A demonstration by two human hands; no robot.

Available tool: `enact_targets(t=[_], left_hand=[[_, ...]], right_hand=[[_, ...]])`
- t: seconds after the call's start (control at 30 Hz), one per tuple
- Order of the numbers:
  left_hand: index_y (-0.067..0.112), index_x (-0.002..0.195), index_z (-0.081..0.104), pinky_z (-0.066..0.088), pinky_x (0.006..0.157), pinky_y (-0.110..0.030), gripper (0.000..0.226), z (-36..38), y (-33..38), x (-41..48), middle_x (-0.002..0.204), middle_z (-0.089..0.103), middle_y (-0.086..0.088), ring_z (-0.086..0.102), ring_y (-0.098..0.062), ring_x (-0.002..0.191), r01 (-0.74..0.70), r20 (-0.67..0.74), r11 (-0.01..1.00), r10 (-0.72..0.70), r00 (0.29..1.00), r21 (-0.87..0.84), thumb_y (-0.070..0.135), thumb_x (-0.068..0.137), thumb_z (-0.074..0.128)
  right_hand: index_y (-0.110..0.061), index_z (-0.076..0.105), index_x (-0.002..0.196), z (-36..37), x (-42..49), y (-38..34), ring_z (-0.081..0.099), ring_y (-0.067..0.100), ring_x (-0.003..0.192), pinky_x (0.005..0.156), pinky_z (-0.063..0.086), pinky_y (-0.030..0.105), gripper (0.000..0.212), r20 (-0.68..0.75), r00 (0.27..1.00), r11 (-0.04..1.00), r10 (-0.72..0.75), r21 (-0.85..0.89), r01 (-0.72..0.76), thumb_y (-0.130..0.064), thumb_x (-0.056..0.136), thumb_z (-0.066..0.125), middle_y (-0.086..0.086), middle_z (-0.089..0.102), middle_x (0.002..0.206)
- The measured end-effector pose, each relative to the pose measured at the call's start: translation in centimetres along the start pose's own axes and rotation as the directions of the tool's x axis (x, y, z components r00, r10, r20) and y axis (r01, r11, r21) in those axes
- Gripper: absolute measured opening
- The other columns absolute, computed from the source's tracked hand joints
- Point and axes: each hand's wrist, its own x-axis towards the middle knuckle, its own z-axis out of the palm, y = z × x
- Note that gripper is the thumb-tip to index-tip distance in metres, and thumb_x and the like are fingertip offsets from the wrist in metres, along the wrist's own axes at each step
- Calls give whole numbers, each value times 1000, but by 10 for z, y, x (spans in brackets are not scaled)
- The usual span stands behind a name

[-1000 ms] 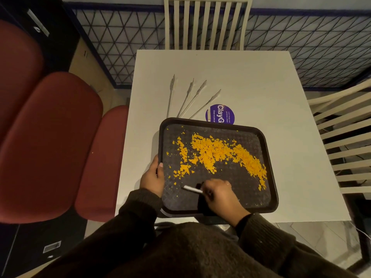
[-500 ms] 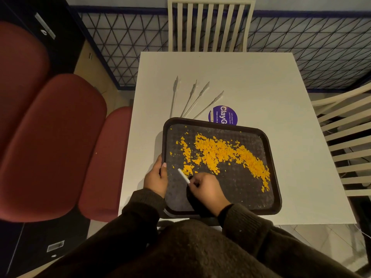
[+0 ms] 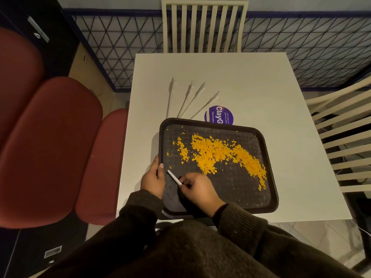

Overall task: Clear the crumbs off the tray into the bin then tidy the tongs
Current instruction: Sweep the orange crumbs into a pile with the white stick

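Note:
A dark tray (image 3: 269,169) lies on the white table (image 3: 251,85) and carries a spread of orange crumbs (image 3: 216,153). My left hand (image 3: 153,178) grips the tray's left rim. My right hand (image 3: 197,188) is over the tray's near left part, shut on a small tool with a white handle (image 3: 174,177) that points up-left; its dark working end is mostly hidden under the hand. Two pairs of metal tongs (image 3: 188,101) lie on the table just beyond the tray. No bin is in view.
A purple round sticker (image 3: 219,115) is on the table behind the tray. White slatted chairs stand at the far side (image 3: 203,25) and at the right (image 3: 345,133). Red padded seats (image 3: 50,147) fill the left.
My right hand has swept leftward across the tray's near part, and the white handle has turned from pointing left to up-left. The crumbs near the left have been pushed together. My left hand stays put.

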Motion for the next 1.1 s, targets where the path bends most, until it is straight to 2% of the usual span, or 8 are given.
enact_targets(t=[0.07,0.17,0.37,0.7,0.83,0.93,1.0,1.1], left_hand=[[27,138,37,34,85,-20,42,0,0,-1,126,58,-5,55,-25,110,0,3,1000,0,1000,21,32,96,33],[31,137,36,36,85,-21,42,-2,1,-3,126,58,-3,55,-22,108,11,23,1000,-11,1000,0,34,96,32],[37,136,35,38,85,-22,40,-3,1,-3,120,60,1,50,-8,92,27,60,999,-26,998,-24,36,96,30],[34,137,35,37,90,-24,41,0,-7,-4,123,59,-1,56,-23,107,35,39,999,-34,999,-29,36,96,31],[34,136,36,35,90,-23,41,1,-6,-3,123,59,-1,56,-24,107,5,24,1000,-4,1000,-30,36,95,31],[36,136,35,36,90,-25,41,1,-6,-1,123,59,-1,56,-24,108,11,31,999,-10,999,-42,37,95,31],[36,136,35,34,91,-24,41,1,-6,-1,126,57,-1,55,-24,110,16,30,999,-15,999,-52,38,95,31],[37,136,35,33,92,-23,41,0,-6,-2,127,55,3,54,-19,110,2,14,999,-2,1000,-54,40,95,32]], right_hand=[[-13,70,90,6,5,-9,64,23,78,71,51,29,14,12,999,999,-49,-19,50,-17,80,61,8,72,84],[-10,69,87,7,13,-14,61,20,72,64,48,27,12,-47,999,999,-26,-19,26,-16,83,59,7,70,83],[-10,67,85,-15,15,12,60,20,73,66,47,26,8,-148,970,980,195,66,-187,-12,83,59,5,67,81],[-11,61,88,-50,5,64,59,24,80,71,45,29,6,-250,884,917,395,49,-396,-11,83,58,8,64,90],[-16,59,86,-48,-5,59,57,20,76,66,41,26,5,-259,909,945,326,60,-322,-12,83,58,4,62,84],[-17,63,89,-32,-15,46,58,19,78,66,38,23,7,-170,967,982,188,8,-189,-15,84,59,3,64,87],[-14,66,91,-20,-18,37,59,22,84,69,42,26,11,-100,992,991,78,-98,-88,-17,86,58,6,65,92],[-10,68,91,-12,-15,32,58,23,85,74,46,30,14,-92,994,994,61,-87,-69,-15,87,56,8,65,92]])
